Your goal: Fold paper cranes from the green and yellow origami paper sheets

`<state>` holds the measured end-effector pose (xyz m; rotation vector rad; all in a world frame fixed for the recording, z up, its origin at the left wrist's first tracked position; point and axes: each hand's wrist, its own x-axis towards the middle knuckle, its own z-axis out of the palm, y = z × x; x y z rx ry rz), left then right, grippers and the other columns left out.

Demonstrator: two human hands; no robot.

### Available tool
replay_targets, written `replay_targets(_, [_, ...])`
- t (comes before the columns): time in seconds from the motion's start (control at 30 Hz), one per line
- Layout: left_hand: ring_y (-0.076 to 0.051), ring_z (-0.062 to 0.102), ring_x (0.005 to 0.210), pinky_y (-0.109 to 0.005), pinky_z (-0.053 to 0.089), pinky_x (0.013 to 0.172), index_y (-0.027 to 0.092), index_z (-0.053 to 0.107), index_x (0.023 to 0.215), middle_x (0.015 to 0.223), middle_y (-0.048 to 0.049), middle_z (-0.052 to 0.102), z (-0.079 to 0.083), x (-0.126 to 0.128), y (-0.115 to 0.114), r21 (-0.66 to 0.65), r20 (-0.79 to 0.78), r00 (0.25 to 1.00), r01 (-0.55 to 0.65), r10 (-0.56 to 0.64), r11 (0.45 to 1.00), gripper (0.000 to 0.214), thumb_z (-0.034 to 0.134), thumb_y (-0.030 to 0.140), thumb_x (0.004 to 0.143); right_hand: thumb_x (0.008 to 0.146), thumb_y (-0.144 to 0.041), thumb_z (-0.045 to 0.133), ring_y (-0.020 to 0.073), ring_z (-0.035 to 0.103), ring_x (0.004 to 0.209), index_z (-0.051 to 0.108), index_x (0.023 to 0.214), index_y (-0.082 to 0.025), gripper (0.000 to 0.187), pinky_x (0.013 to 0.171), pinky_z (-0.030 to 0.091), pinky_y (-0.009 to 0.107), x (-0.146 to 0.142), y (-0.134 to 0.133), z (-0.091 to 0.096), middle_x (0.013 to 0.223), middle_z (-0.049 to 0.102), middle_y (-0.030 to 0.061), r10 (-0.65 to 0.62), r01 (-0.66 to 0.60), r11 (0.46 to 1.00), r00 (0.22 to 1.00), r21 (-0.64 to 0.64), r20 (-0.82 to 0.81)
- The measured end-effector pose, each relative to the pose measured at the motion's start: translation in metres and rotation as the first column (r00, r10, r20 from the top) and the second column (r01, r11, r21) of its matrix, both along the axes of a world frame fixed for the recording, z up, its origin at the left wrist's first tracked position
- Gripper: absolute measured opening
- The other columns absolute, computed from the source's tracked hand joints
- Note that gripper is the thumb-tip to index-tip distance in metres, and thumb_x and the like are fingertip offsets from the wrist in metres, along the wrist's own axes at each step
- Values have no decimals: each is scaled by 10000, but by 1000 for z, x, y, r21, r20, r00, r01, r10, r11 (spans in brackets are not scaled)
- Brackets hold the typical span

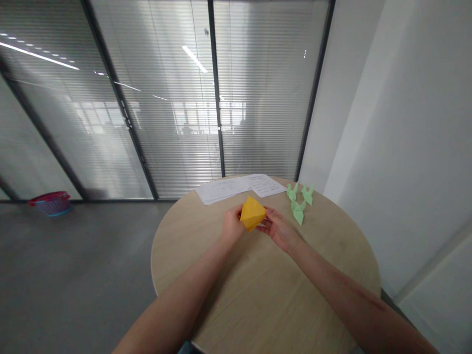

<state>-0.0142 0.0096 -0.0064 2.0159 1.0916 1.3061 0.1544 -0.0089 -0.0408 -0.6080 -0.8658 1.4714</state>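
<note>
A yellow piece of folded origami paper (pixel 252 214) is held above the round table between my two hands. My left hand (pixel 233 223) grips its left side, with the fingers partly hidden behind the paper. At the paper's right corner, my right hand (pixel 279 228) pinches it between thumb and fingers. The paper has a diamond-like shape with visible creases. Three light green origami birds stand to the right, beyond my right hand: a front one (pixel 298 212), a back left one (pixel 292 191) and a back right one (pixel 307 195).
Printed paper sheets (pixel 224 190) lie along the far edge of the round wooden table (pixel 265 285). A glass partition with blinds (pixel 177 98) rises behind it, and a white wall (pixel 405 147) stands at the right. On the floor at left sits a red and blue basket (pixel 51 203).
</note>
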Motion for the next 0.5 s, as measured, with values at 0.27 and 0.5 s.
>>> replay_targets(0.27, [-210, 646, 767, -300, 512, 678, 128, 702, 911, 884, -72, 731, -4, 5, -1, -241, 164, 943, 324, -290, 915, 192, 630, 206, 751, 740, -362, 746, 206, 642, 987, 664, 1018, -232, 317, 838, 537, 384, 4, -2, 5, 1081, 689, 48, -22, 19, 997, 999, 74, 33])
replay_targets(0.5, [-178, 642, 602, -295, 508, 568, 152, 713, 904, 764, -58, 725, -21, 12, 1, -302, 195, 942, 322, -273, 897, 210, 529, 223, 831, 746, -375, 739, 208, 634, 991, 690, 1003, -225, 302, 874, 516, 372, 4, -5, 9, 1074, 687, 52, -20, 9, 993, 996, 116, 88])
